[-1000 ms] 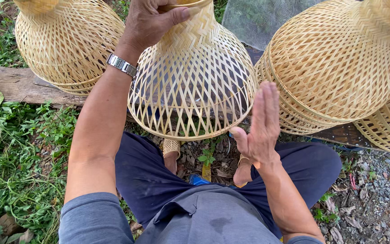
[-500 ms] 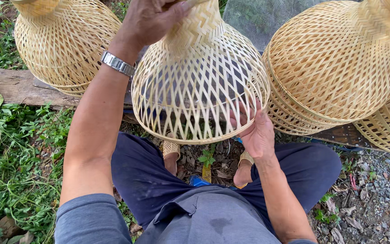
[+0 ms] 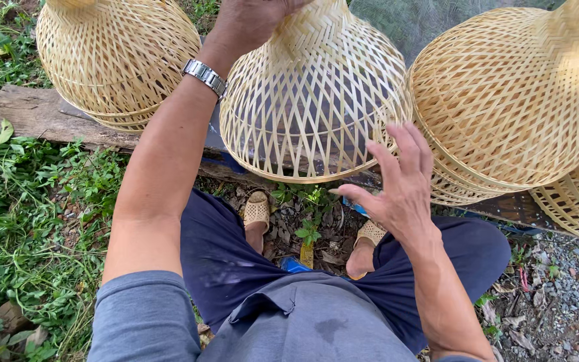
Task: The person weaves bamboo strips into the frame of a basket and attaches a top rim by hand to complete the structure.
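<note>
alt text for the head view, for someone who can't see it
A seated person's left hand grips the narrow top of a bell-shaped woven bamboo basket, while the open right hand hovers by its lower rim. Similar baskets stand either side on a wooden plank.

A weathered wooden plank (image 3: 41,115) lies across the ground and serves as the landmark. On its left end stands a stack of woven bamboo domes (image 3: 115,57), pale yellow, narrowing towards the top. Further along the plank's line, at the far right, a second stack of bamboo domes (image 3: 517,100) leans tilted, with another woven piece (image 3: 574,208) just below it at the picture's edge. Green weeds and grass (image 3: 15,201) grow in front of the plank on the left. To the right, past the plank, the ground turns to gravel with dry leaves (image 3: 557,302). A grey mesh sheet (image 3: 423,20) shows behind the plank.
</note>
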